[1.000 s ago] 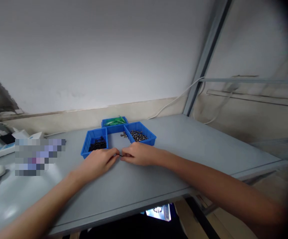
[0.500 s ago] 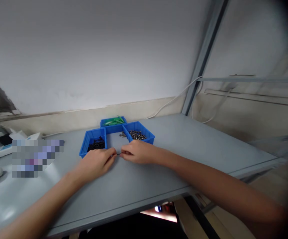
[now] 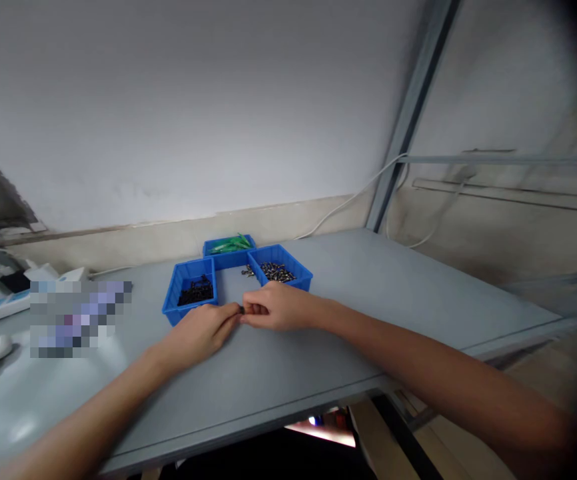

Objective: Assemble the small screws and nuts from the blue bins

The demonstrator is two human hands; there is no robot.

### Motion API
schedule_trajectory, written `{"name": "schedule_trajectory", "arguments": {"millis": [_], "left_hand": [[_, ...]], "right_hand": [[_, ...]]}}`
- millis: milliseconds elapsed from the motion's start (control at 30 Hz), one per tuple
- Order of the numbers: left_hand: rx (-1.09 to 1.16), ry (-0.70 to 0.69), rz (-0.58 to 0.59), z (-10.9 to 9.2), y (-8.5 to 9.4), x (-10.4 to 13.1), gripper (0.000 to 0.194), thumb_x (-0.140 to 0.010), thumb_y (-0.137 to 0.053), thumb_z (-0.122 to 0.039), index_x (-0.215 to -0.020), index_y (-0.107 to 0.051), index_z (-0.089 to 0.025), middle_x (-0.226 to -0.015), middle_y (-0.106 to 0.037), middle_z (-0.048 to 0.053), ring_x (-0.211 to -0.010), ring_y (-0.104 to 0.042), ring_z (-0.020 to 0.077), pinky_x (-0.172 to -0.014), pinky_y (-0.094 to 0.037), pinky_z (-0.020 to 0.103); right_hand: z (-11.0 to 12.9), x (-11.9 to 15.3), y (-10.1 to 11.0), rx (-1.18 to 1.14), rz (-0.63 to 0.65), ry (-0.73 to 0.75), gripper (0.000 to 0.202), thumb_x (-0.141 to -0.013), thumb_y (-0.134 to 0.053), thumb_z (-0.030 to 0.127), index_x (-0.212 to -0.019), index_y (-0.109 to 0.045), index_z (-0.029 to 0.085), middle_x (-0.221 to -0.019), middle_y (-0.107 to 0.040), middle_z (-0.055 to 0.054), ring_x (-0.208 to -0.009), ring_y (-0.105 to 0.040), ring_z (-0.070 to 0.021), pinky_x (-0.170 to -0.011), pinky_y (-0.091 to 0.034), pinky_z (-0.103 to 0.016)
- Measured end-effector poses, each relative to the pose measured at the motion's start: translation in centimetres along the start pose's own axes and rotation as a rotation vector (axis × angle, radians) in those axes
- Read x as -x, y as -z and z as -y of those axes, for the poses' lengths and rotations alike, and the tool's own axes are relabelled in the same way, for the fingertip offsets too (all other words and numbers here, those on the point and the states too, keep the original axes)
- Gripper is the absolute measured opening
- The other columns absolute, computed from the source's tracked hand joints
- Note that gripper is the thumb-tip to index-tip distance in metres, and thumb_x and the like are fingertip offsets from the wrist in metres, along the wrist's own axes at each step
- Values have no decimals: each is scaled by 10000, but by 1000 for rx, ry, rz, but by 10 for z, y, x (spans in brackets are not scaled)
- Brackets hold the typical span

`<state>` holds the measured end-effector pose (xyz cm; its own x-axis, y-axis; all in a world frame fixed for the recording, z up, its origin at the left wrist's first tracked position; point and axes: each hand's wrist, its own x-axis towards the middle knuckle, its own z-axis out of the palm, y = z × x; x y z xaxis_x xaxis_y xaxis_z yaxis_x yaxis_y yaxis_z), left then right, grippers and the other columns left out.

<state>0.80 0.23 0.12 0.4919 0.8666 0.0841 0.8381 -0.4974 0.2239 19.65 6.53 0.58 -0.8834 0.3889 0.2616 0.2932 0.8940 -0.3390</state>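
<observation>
- Your dark piece point(image 3: 241, 310): pointing direction and long axis indiscernible; small, mostly covered.
- Position: between your left hand point(image 3: 200, 333) and right hand point(image 3: 279, 306).
- Fingers: both sets clamped on it.

Workshop-like bench: 3 blue parts bins point(image 3: 172, 303) on a grey table point(image 3: 368, 287).

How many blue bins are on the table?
3: one at the back with green things, one at front left with black pieces, and one at right with shiny metal pieces.
</observation>
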Motion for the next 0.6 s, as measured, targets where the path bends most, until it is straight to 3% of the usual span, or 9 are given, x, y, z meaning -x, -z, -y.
{"name": "schedule_trajectory", "arguments": {"millis": [133,233,400,600], "left_hand": [[93,-1,-5,0,-1,0,264,-923,-313,-239,-776,-523,-174,-651,-572,5,-577,-530,126,-567,-384,231],[113,-6,-6,1,-2,0,281,-925,-303,-241,-755,-517,-176,-620,-560,-3,-565,-526,122,-563,-383,228],[43,20,-32,1,-1,-1,301,-934,-293,-311,-912,-563,-179,-779,-633,43,-690,-590,162,-629,-418,261],[-110,69,-85,1,6,1,257,-916,-326,-295,-905,-561,-193,-796,-651,45,-724,-604,187,-642,-427,283]], "right_hand": [[-2,0,-2,-18,-23,27,158,-827,-501,316,-761,-527,175,-621,-565,30,-555,-481,-78,-539,-308,-201],[-3,-1,-3,7,-47,-11,205,-832,-492,371,-839,-556,176,-621,-578,21,-551,-491,-90,-542,-316,-209],[-5,-1,-1,59,-52,-26,189,-854,-445,316,-897,-572,183,-614,-582,16,-550,-496,-98,-536,-313,-209],[-3,-1,-1,152,26,-77,174,-829,-456,258,-867,-604,175,-630,-595,-4,-577,-516,-117,-547,-319,-220]]}}
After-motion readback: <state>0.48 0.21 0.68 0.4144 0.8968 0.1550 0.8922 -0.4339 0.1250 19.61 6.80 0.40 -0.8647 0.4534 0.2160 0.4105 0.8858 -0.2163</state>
